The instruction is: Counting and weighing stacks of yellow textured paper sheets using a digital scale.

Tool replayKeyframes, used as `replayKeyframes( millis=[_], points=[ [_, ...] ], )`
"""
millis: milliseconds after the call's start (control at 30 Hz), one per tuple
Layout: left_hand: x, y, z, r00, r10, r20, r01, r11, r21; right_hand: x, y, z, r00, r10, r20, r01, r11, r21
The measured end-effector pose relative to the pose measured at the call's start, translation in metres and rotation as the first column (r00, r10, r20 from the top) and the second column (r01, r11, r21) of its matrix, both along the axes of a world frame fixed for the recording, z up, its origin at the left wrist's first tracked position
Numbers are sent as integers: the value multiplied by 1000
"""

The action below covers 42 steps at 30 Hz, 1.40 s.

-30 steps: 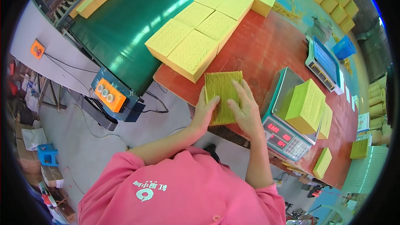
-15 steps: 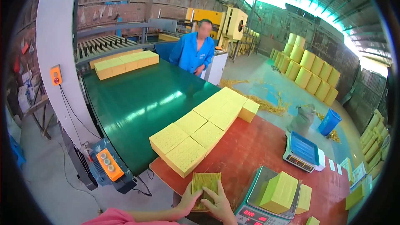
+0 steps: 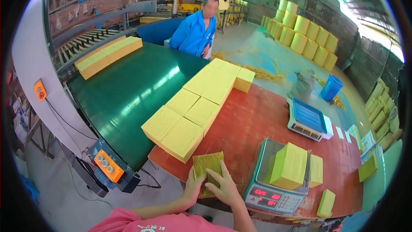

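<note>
A small block of stacked yellow paper sheets is held upright in front of me at the red table's near edge, its ridged sheet edges showing. My left hand grips its left side. My right hand clasps it from the right, with fingers along that side and across its face. To the right, a digital scale with a lit red display carries a larger yellow paper block. Beyond my hands, several yellow paper blocks stand in a long double row along the table's left side.
A green conveyor belt with more yellow blocks runs at left, beside an orange button box. A person in blue stands behind it. A second scale and a loose block are at right on the red table.
My view has tilted down and shifted right, so the surroundings sit higher and further left. Both hands still hold the paper block, now tilted slightly, and the right fingers look more bent.
</note>
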<state>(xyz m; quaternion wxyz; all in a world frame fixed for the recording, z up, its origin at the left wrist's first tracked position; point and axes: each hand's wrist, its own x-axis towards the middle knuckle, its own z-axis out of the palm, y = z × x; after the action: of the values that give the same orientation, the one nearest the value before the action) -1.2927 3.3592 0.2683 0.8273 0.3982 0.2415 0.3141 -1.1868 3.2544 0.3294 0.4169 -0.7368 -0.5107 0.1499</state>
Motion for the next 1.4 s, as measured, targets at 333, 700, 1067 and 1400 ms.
replayKeyframes(
  millis=[333,700,1067,1400],
  points=[
    [-6,7,-4,996,-77,-40,77,997,4,17,-6,-28,792,-139,-595,292,941,169],
    [-6,12,15,983,-145,-113,138,988,-65,15,-10,-43,643,-275,-715,439,897,50],
    [-7,17,23,979,-186,-85,181,981,-67,2,1,-19,817,-342,-464,355,933,-64],
    [52,57,24,931,-358,-73,336,918,-209,55,24,-19,832,-407,-376,431,902,-23]
  ],
)
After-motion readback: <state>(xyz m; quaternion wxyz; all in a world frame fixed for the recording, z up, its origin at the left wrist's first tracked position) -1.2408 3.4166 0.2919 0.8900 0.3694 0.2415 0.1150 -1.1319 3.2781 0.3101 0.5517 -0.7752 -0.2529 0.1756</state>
